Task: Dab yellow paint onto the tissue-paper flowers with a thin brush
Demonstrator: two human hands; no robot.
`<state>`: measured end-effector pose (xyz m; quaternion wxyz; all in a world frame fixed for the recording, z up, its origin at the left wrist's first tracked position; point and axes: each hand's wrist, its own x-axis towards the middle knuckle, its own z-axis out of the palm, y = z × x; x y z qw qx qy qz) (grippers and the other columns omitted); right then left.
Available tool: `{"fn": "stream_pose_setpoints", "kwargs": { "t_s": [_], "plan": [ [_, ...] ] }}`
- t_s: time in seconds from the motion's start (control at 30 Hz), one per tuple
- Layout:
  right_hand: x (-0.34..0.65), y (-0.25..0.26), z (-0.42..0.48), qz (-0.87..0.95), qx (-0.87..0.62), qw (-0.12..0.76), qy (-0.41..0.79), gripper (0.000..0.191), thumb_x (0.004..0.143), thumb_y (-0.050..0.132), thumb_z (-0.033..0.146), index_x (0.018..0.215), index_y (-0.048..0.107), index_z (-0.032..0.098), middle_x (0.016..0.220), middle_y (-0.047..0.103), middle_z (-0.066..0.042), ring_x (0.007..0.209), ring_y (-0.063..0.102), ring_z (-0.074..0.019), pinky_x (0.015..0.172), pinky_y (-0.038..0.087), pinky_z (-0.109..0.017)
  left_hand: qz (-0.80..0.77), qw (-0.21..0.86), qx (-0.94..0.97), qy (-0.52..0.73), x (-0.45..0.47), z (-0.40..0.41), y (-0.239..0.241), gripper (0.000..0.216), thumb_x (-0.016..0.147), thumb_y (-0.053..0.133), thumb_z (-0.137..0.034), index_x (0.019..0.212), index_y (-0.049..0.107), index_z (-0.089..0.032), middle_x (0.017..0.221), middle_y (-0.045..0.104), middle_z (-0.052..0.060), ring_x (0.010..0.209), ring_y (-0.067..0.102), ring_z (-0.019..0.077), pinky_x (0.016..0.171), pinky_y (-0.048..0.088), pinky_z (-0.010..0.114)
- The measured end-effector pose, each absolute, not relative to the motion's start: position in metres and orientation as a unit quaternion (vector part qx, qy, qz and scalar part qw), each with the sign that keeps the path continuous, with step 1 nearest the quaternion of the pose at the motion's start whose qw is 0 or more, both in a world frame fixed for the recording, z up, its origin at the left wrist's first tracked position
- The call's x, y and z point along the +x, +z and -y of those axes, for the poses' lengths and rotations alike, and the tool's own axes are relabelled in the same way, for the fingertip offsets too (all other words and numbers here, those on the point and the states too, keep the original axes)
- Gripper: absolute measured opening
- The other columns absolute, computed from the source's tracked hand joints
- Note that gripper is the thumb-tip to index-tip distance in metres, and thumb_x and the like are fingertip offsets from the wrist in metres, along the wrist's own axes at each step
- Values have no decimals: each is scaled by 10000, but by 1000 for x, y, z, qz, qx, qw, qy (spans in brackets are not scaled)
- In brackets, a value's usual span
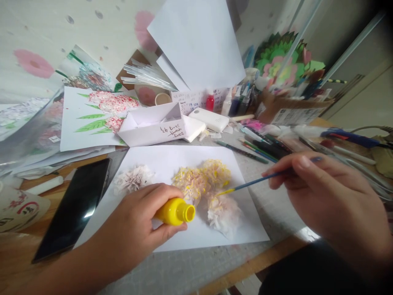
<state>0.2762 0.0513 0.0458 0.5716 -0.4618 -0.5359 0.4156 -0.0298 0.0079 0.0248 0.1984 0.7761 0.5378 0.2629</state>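
My left hand (135,219) is closed around a small yellow paint bottle (175,212), uncapped and tipped with its mouth toward the right. Between the thumb and fingers of my right hand (325,196) is a thin blue paintbrush (260,179). Its yellow-coated tip is at the upper edge of a white ruffled paper flower (224,215). Two more ruffled flowers (196,180) beside it have yellow-tinted edges. A pale flower with brownish folds (134,178) lies at the left. All rest on a white paper sheet (245,227).
A black phone (75,205) and a paper cup (21,207) are at left. Behind the sheet stand a white paper box (153,137), a white power-bank-like block (210,119) and paint bottles (236,101). Brushes and pens (242,150) lie at right, before a cardboard box (294,110).
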Motion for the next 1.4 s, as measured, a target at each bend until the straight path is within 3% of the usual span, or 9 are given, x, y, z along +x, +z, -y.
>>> {"fn": "stream_pose_setpoints", "kwargs": {
  "t_s": [0.17, 0.57, 0.8, 1.0, 1.23, 1.4],
  "plan": [
    [278, 45, -51, 562, -474, 548, 399, 259, 879, 802, 501, 761, 836, 273, 721, 757, -26, 669, 662, -138, 674, 497, -259, -538, 190, 779, 258, -31, -8, 23, 184, 856, 777, -406, 980, 691, -301, 900, 766, -19, 771, 696, 200, 767, 543, 295],
    [280, 49, -49, 562, -492, 558, 360, 262, 880, 777, 460, 693, 821, 282, 684, 747, -34, 603, 652, -155, 582, 470, -278, -538, 196, 776, 264, -32, -7, 22, 205, 857, 791, -443, 989, 694, -320, 888, 759, -48, 763, 694, 181, 741, 522, 273],
    [281, 47, -46, 600, -490, 528, 348, 292, 914, 748, 531, 764, 830, 294, 677, 742, -20, 653, 667, -167, 635, 506, -281, -522, 176, 787, 276, -36, -8, 14, 236, 869, 781, -480, 1027, 699, -326, 894, 762, -42, 747, 695, 184, 713, 515, 270],
    [278, 51, -41, 613, -487, 523, 338, 240, 940, 732, 482, 793, 834, 322, 691, 758, -7, 628, 665, -144, 645, 540, -248, -535, 196, 774, 275, -33, -7, 18, 213, 853, 804, -441, 1011, 701, -339, 898, 755, -59, 771, 690, 176, 733, 497, 260],
    [275, 52, -36, 615, -485, 529, 326, 188, 938, 730, 425, 807, 843, 353, 688, 755, -10, 541, 639, -164, 612, 594, -304, -535, 178, 782, 264, -35, -8, 15, 235, 859, 782, -481, 1014, 699, -324, 898, 766, -35, 763, 701, 195, 734, 527, 279],
    [275, 52, -37, 613, -480, 536, 326, 184, 940, 731, 432, 821, 846, 352, 693, 754, -19, 627, 707, -197, 602, 580, -306, -524, 166, 790, 271, -36, -8, 10, 247, 879, 763, -512, 1036, 698, -332, 899, 768, -30, 760, 707, 199, 738, 544, 278]
  ]
}}
